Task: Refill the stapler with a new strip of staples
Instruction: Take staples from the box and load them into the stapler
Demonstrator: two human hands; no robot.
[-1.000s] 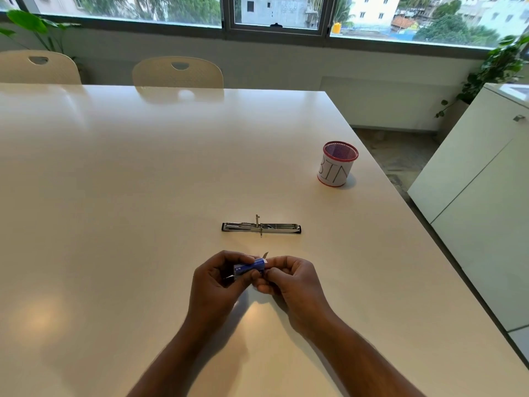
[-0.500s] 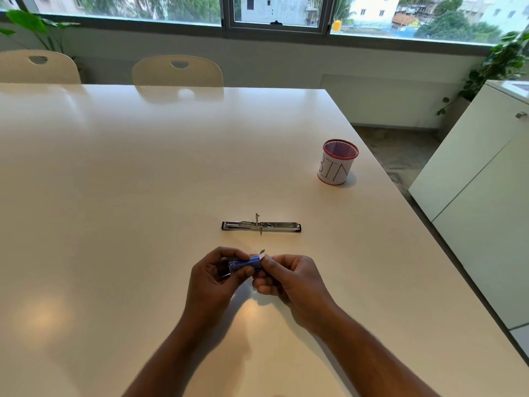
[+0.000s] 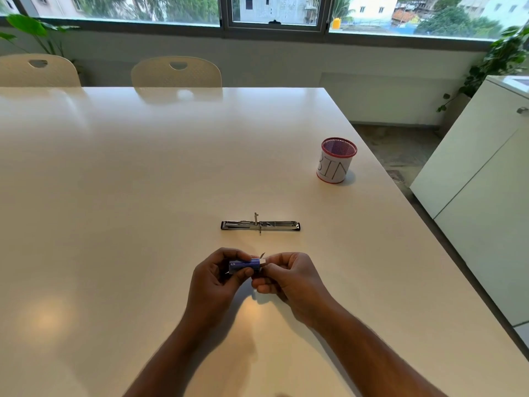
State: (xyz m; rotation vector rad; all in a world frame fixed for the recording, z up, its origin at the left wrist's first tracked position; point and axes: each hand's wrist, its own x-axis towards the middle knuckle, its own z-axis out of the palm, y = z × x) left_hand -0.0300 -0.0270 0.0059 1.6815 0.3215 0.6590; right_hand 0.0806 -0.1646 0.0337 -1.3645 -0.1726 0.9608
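**Staple box being opened; stapler laid open and waiting**

Little has been shifted over the last second; the blue box point(image 3: 244, 265) has been kept between both hands, raised only slightly, and its white flap point(image 3: 262, 255) at the right end is now seen lifted a little clearer of the box; the box is gripped round its body by the left hand point(image 3: 216, 277), fingers curled over it, while its right end is pinched by the right hand point(image 3: 286, 275); whether a strip has yet been drawn out cannot be told, the opening being hidden by fingertips; it is judged that the box is only being opened, so the loading itself remains to be done.

The stapler point(image 3: 260, 225) is laid flat and unfolded on the bench point(image 3: 114, 196), just beyond the hands and apart from them; its channel is judged ready to receive a strip.

Open bench is left on every side of the hands; the right edge runs near, and the bin point(image 3: 336, 164) is stood close to it, well apart from the stapler.
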